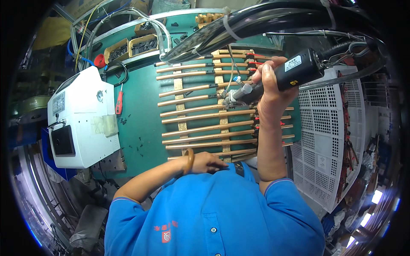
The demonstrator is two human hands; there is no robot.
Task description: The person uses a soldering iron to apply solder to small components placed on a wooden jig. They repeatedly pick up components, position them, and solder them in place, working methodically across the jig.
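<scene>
My right hand grips a black cylindrical power tool with a white label, hung among thick black hoses and cables. Its metal nozzle is over a row of long copper-coloured bars lying across two wooden strips. Small black pieces sit on the bars, and red-and-black parts are at their right ends. My left hand lies low at my waist near the nearest bar, fingers loosely apart with nothing visible in them; a brown bangle is on that wrist.
A white machine stands left, beside a red-handled screwdriver and scattered small black bits. Boxes of black parts are at the back of the green bench. A white perforated rack stands right; hoses arch overhead.
</scene>
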